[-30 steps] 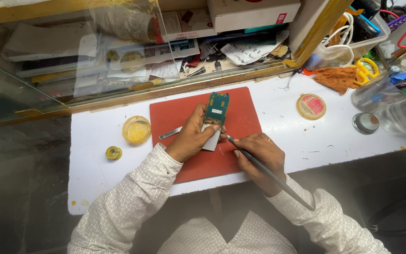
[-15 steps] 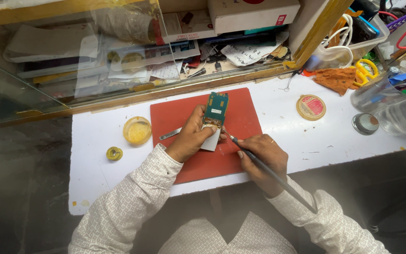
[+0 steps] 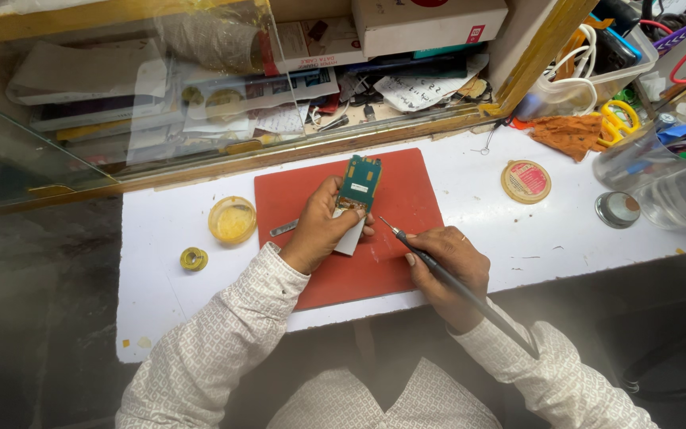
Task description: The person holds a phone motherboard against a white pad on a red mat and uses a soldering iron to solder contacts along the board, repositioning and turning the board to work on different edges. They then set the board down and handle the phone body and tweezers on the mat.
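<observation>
My left hand (image 3: 321,230) grips a small green circuit board (image 3: 360,181) over the red work mat (image 3: 406,199), with a pale flat piece (image 3: 350,238) under my fingers. In my right hand (image 3: 446,262) is a thin black soldering iron (image 3: 438,266), held like a pen. Its tip (image 3: 383,221) points up-left and sits a little right of the board's lower end, apart from it. Metal tweezers (image 3: 283,229) lie on the mat left of my left hand.
A yellow round tin (image 3: 232,220) and a small solder reel (image 3: 194,258) sit left of the mat on the white bench (image 3: 518,230). A flat round tin (image 3: 526,181), a metal lid (image 3: 618,209) and a clear jar (image 3: 676,191) stand right. Cluttered shelves run behind glass (image 3: 121,103).
The iron's tip has drawn back slightly to the right, away from the board. My left hand and the board have stayed where they were.
</observation>
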